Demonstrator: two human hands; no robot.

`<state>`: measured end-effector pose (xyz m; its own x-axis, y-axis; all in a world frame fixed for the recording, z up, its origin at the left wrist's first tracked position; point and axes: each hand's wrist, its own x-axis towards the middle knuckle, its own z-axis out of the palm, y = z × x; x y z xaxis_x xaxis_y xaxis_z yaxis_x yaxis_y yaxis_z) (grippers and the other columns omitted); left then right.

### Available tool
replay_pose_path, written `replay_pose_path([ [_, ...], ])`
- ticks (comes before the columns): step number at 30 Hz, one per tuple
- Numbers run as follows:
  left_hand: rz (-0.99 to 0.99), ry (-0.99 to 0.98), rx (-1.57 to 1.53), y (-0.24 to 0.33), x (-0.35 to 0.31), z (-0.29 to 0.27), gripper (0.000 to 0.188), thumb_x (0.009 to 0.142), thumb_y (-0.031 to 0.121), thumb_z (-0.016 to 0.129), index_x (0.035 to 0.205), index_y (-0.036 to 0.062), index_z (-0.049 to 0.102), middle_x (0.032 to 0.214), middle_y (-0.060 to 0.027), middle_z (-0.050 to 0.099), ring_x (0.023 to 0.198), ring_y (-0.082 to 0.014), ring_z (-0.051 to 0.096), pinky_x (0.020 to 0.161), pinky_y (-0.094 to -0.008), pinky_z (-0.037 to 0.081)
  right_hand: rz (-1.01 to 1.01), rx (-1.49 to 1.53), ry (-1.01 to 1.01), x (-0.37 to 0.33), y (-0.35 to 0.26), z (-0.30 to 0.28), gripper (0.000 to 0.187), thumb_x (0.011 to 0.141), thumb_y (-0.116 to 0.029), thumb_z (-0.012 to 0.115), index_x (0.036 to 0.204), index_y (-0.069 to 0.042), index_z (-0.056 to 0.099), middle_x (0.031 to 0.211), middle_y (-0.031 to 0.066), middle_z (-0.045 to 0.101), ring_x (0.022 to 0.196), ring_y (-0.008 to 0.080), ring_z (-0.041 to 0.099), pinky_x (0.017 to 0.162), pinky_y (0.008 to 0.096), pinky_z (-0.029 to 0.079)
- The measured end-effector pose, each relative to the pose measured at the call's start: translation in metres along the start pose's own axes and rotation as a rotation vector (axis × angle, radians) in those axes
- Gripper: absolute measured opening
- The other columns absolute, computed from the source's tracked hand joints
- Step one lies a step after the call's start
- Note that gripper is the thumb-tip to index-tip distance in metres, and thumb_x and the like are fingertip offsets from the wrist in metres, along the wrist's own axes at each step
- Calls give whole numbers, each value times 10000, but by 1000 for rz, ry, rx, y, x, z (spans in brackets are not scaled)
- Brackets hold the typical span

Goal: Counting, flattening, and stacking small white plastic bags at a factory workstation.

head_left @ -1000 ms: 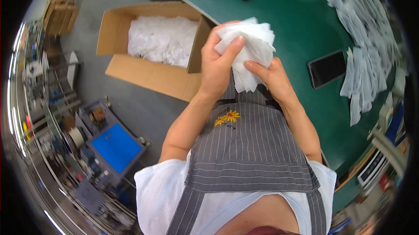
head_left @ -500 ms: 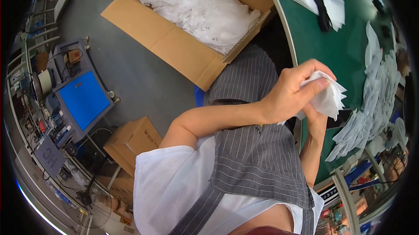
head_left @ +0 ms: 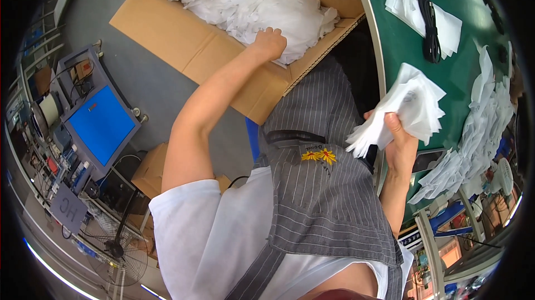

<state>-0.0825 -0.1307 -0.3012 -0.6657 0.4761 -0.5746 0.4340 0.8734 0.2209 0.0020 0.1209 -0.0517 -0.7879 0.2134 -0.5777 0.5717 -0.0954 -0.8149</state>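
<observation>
Gripping a loosely fanned bundle of white sheets (head_left: 412, 99) in the right hand (head_left: 400, 146), under the thumb at the lower edge, beside the rim of the green table (head_left: 404, 49). With the left hand (head_left: 271, 42) curled at the near edge of the loose white pile (head_left: 239, 4) in the open cardboard box (head_left: 184, 43), cannot tell whether closed on any. Probably light, limp, easily creased and apt to slip apart, so best pinched through the full thickness near the gathered middle.
</observation>
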Motion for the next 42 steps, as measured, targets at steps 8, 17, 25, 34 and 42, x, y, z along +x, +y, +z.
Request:
replay_pose_path([
  [8,121,15,313,-4,35,24,106,742,109,583,808,124,665,970,-77,533,922,-252,550,688,-338,509,33,74,-6,-7,10,-2,494,762,-151,705,1142,45,459,869,167,603,753,292,644,676,403,537],
  [17,-10,287,-442,-28,-28,-42,130,811,86,544,931,38,527,952,-111,601,828,-288,597,678,-368,475,10,183,-49,-19,18,-27,431,780,-171,687,1101,42,493,891,168,619,797,277,639,721,385,529],
  [25,152,817,-1131,83,-122,-188,125,837,68,595,896,4,505,776,-65,630,710,-127,607,621,-262,484,-386,-35,-359,-29,-4,-25,672,750,-191,675,1312,41,389,1371,168,390,1281,274,368,1044,414,306],
  [34,759,535,-1432,171,-162,-204,143,867,14,557,918,17,423,1054,-171,611,934,-185,604,807,-296,488,-590,-165,-404,-43,-30,-31,208,723,-67,668,918,3,652,1174,107,558,1007,195,573,824,280,453],
  [42,923,436,-1642,189,-163,-177,795,811,264,691,1388,17,202,1234,-137,496,1116,-168,492,940,-288,381,-413,53,-193,-58,-9,-30,239,823,21,564,1059,16,603,918,33,634,864,87,560,755,226,452],
])
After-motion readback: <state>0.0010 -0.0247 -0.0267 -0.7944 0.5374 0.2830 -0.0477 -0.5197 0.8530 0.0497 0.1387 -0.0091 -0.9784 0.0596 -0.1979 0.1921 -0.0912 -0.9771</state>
